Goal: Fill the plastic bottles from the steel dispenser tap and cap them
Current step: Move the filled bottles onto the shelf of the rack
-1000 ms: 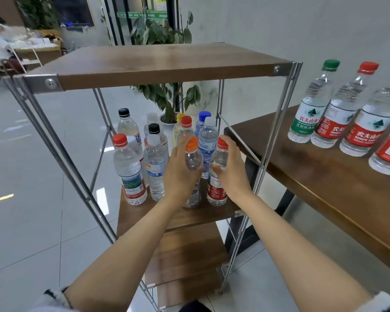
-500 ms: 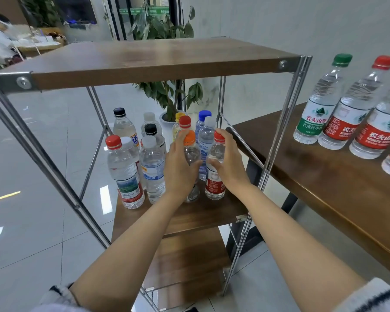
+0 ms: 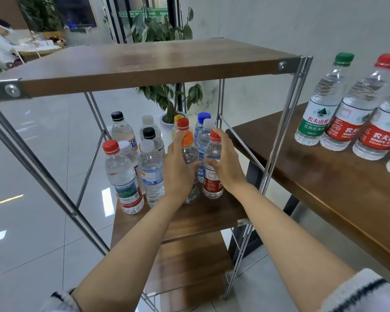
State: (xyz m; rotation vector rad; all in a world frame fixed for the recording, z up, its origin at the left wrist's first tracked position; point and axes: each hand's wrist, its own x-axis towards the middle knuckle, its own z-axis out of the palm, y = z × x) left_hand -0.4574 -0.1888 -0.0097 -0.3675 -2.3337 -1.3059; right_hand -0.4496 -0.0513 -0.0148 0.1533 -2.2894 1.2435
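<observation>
On the middle shelf (image 3: 212,212) of the metal-framed rack (image 3: 144,64), as the head view shows it, a group of capped bottles (image 3: 150,172) stands upright. The left hand (image 3: 178,170) is wrapped round the orange-capped bottle (image 3: 188,140), fingers curled about its body. The right hand (image 3: 226,163) grasps the red-capped bottle (image 3: 213,170) just beside it, thumb across the front. Both bottles appear to stand with their bases on the shelf, very close together. Both wear their caps. Whether either holds water cannot be told from this angle. No steel dispenser is in view. To the right, a wooden table (image 3: 313,188) carries a row of capped, labelled bottles, the green-capped bottle (image 3: 320,104) nearest the rack; these look full. Judgement: the two gripped bottles are at the fetching stage. Uncapping, filling at the tap and recapping all remain for them.
</observation>
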